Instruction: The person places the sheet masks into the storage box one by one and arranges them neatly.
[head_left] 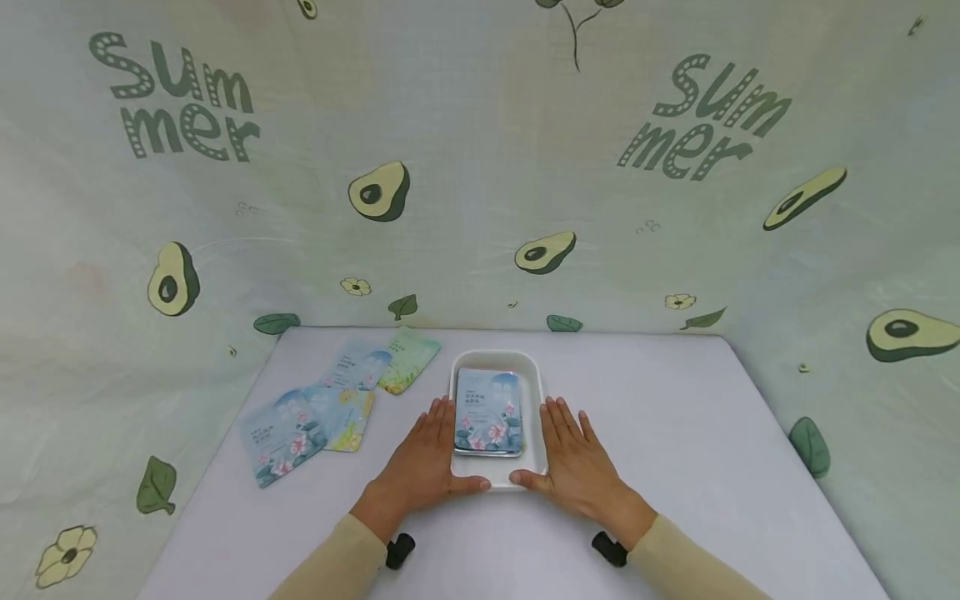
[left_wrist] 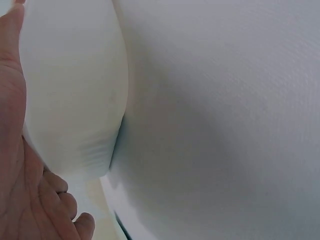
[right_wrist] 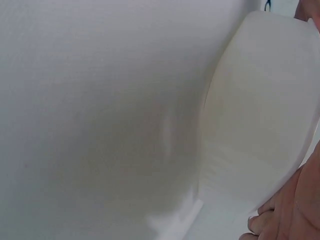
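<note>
A white rectangular tray (head_left: 536, 465) stands upright on the table between both hands. Inside it lies a blue flat sachet (head_left: 489, 412) printed with pink flowers, apparently on top of others. My left hand (head_left: 426, 463) rests along the tray's left side, fingers straight and pointing away, thumb at the near edge. On the opposite side my right hand (head_left: 576, 468) touches the tray in the same way, its thumb at the near rim. Both wrist views show the tray's pale outer wall (left_wrist: 75, 90) close beside the palms.
Left of the tray lie several loose sachets: a blue floral one (head_left: 283, 437), a yellow and blue one (head_left: 348, 417), a light blue one (head_left: 358, 365) and a green one (head_left: 407, 358). The white table (head_left: 645, 400) ends at a patterned curtain (head_left: 465, 108) behind.
</note>
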